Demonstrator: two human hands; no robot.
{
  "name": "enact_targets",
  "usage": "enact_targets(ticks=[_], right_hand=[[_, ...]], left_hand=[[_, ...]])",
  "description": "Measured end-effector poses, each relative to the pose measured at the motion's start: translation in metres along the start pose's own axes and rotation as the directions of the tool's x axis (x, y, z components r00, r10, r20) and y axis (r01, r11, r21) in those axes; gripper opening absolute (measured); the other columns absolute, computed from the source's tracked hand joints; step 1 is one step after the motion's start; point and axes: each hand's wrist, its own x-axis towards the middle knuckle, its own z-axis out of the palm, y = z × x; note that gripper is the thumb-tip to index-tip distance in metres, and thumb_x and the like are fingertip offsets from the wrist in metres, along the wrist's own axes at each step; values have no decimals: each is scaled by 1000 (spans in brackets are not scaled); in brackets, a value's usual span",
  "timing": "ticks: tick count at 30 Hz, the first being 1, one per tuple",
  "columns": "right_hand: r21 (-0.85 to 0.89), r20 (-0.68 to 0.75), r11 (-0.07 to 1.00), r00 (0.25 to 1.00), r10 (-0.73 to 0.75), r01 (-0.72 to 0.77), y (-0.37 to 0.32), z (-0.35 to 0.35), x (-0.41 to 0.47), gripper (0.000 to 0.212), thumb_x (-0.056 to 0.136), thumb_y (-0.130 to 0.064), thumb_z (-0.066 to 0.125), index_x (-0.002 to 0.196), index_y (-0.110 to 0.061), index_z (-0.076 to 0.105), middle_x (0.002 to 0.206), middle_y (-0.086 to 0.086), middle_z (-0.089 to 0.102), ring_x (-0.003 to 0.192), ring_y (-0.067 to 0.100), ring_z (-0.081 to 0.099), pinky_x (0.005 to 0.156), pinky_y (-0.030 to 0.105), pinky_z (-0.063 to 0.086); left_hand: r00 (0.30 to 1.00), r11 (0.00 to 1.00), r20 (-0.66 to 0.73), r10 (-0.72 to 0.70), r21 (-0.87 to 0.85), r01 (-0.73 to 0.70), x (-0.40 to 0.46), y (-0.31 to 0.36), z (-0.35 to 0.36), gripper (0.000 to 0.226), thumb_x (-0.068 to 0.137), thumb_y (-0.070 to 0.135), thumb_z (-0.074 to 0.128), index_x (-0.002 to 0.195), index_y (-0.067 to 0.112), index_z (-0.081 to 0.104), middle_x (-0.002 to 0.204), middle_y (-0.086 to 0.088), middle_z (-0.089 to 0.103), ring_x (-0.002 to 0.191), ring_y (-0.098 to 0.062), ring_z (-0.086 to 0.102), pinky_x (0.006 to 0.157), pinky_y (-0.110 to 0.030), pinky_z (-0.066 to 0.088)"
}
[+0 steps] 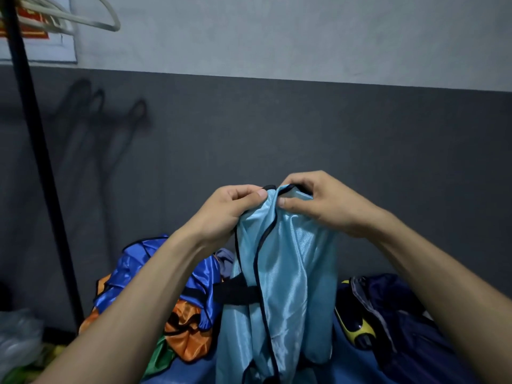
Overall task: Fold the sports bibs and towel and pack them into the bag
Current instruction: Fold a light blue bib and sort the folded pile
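A light blue sports bib (282, 278) with black trim hangs in front of me, lifted by its top edge. My left hand (230, 209) pinches the bib's top at the left, and my right hand (321, 203) pinches it just to the right. A black strap crosses the bib's lower left. Behind my left forearm lies a heap with a royal blue bib (133, 270), an orange bib (188, 339) and a green one (160, 358). At the right sits a dark navy bag (401, 322) with yellow detail. I cannot pick out a towel.
A blue surface (352, 364) lies under the bibs. A black pole (41, 167) slants up the left side, with pale hangers (83, 15) at its top. Clear plastic (19, 336) sits low at the left. A grey wall stands behind.
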Motion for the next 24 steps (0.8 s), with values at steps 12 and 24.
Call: enact_targets(ticks=[12, 24], right_hand=[[224, 35, 934, 960, 278, -278, -3, 6, -13, 54, 95, -45, 66, 92, 9, 71, 91, 24, 75, 72, 25, 67, 72, 37, 49], [231, -288, 970, 948, 137, -70, 9, 36, -11, 38, 94, -34, 71, 66, -15, 52, 61, 1, 49, 57, 15, 43, 57, 32, 36]], left_hand=[[996, 997, -44, 76, 23, -75, -7, -13, 7, 19, 101, 16, 60, 108, 4, 73, 93, -10, 76, 75, -14, 71, 60, -18, 52], [967, 967, 53, 251, 39, -253, -18, -28, 15, 33, 88, 2, 73, 121, 2, 67, 116, -11, 74, 110, -20, 69, 96, -29, 54]])
